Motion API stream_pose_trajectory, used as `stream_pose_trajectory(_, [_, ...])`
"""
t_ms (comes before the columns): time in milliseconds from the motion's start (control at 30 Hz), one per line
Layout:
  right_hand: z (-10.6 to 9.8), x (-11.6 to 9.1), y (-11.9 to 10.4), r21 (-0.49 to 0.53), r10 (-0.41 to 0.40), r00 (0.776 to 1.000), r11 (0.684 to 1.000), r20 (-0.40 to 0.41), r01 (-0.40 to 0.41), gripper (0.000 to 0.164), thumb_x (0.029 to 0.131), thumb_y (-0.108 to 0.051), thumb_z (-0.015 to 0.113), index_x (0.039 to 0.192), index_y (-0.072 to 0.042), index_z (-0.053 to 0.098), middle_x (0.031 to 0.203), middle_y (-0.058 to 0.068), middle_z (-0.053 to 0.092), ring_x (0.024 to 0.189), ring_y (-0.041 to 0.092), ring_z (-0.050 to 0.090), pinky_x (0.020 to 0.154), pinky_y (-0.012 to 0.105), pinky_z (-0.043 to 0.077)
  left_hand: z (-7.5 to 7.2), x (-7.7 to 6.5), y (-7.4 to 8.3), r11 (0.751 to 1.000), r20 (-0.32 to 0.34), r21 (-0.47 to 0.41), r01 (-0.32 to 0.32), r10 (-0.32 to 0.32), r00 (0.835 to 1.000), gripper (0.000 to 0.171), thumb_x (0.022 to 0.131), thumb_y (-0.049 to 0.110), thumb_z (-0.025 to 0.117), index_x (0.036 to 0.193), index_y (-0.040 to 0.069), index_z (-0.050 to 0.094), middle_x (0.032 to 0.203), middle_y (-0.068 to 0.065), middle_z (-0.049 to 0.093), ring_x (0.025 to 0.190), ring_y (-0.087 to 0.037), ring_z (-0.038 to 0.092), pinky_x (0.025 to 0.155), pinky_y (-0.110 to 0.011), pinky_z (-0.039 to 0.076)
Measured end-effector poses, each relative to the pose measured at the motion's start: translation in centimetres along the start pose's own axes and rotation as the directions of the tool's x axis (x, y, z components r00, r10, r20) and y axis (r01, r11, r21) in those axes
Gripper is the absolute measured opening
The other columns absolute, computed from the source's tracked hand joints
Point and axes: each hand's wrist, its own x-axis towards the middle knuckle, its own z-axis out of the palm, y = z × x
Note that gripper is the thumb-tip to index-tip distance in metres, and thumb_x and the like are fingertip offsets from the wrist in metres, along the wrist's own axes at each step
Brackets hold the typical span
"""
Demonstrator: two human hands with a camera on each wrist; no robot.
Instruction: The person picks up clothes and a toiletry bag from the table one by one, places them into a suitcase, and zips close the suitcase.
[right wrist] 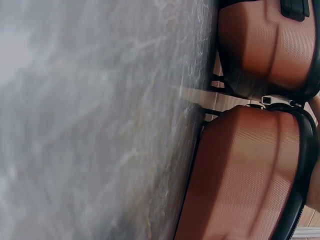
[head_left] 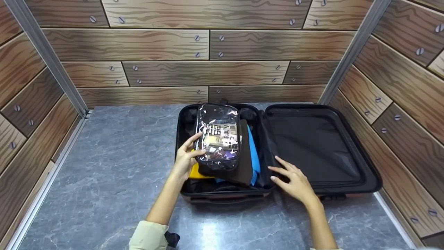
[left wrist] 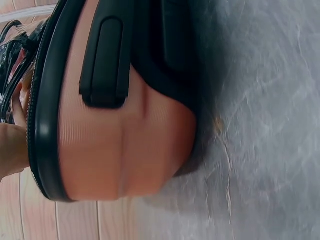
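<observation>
My left hand (head_left: 185,160) grips the left side of a clear cosmetic bag (head_left: 218,133) with black trim, its thumb and a finger over the edge. Small packets and bottles show through the plastic. The bag is above the left half of an open suitcase (head_left: 187,194), over a dark brown folded cloth (head_left: 245,163), a blue cloth (head_left: 254,156) and a yellow item (head_left: 198,172). My right hand (head_left: 294,181), fingers spread, is at the black fabric lining by the suitcase's hinge side; whether it touches is unclear. In both wrist views, the suitcase's shell hides most of the hands.
The suitcase's lid half (head_left: 312,149) lies open to the right, lined in black. Its shell is orange-brown (right wrist: 245,165) in the right wrist view. A grey marbled tabletop (head_left: 114,156) lies beneath, and wood-patterned panels (head_left: 156,45) enclose it at the back and sides.
</observation>
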Motion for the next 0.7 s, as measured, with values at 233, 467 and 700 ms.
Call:
stream_pose_trajectory(233, [0.0, 0.0, 0.0, -0.010, -0.001, 1.000, 1.000, 0.000, 0.001, 0.034, 0.084, -0.035, 0.066, 0.117, -0.026, 0.065, 0.140, -0.001, 0.041, 0.124, 0.025, 0.038, 0.092, 0.054, 0.033, 0.6, 0.2, -0.8, 1.000, 0.017, -0.003, 0.008, -0.008, 1.000, 0.055, 0.074, -0.014, 0.061, 0.125, 0.007, 0.057, 0.102, -0.014, 0.054, 0.077, -0.021, 0.060, 0.060, -0.028, 0.052])
stream_pose_trajectory(467, [0.0, 0.0, -0.1, -0.011, 0.009, 1.000, 1.000, -0.001, -0.009, 0.034, 0.083, -0.028, 0.069, 0.116, -0.024, 0.066, 0.140, -0.001, 0.041, 0.124, 0.025, 0.038, 0.091, 0.056, 0.033, 1.4, 0.5, -1.6, 0.999, 0.016, -0.029, 0.034, -0.033, 0.999, 0.056, 0.073, -0.014, 0.061, 0.124, 0.009, 0.058, 0.104, -0.014, 0.054, 0.079, -0.022, 0.060, 0.062, -0.031, 0.053])
stream_pose_trajectory(700, [0.1, 0.0, 0.0, -0.008, 0.003, 1.000, 1.000, -0.004, -0.003, 0.034, 0.083, -0.030, 0.068, 0.116, -0.023, 0.066, 0.140, 0.000, 0.041, 0.124, 0.025, 0.038, 0.092, 0.055, 0.033, 2.1, 0.9, -2.5, 0.998, 0.027, -0.039, 0.059, -0.058, 0.998, 0.054, 0.073, -0.015, 0.062, 0.121, 0.010, 0.060, 0.103, -0.014, 0.056, 0.079, -0.021, 0.060, 0.061, -0.031, 0.054])
